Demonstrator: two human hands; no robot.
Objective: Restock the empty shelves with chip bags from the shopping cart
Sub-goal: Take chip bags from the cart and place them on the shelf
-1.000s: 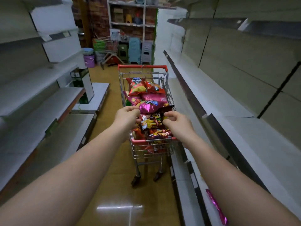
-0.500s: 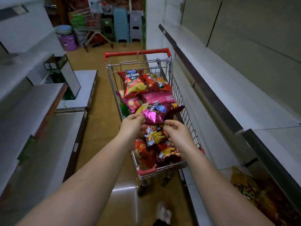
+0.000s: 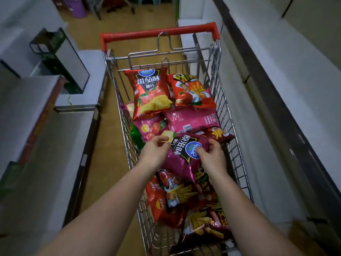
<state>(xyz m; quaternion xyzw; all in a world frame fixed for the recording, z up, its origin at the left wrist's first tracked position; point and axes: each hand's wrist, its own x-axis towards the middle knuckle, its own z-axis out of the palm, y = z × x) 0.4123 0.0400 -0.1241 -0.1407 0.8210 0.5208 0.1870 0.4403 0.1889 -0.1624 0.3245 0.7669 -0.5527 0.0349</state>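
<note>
In the middle of the frame both hands pinch a magenta chip bag (image 3: 181,156) lying on the heap of bags inside the shopping cart (image 3: 231,145): the left hand (image 3: 155,154) grips its left edge, the right hand (image 3: 212,157) its right edge. A red tomato-flavour bag (image 3: 151,93) lies further up the frame, below the cart's red handle (image 3: 158,33), and pale shelves (image 3: 287,74) run down the right side.

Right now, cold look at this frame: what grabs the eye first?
The wire shopping cart with its red handle fills the middle of the aisle, heaped with bright red and pink chip bags. Mid-cart, both hands grip one magenta chip bag: the left hand pinches its left edge, the right hand its right. Bare grey shelves run along both sides.
</note>
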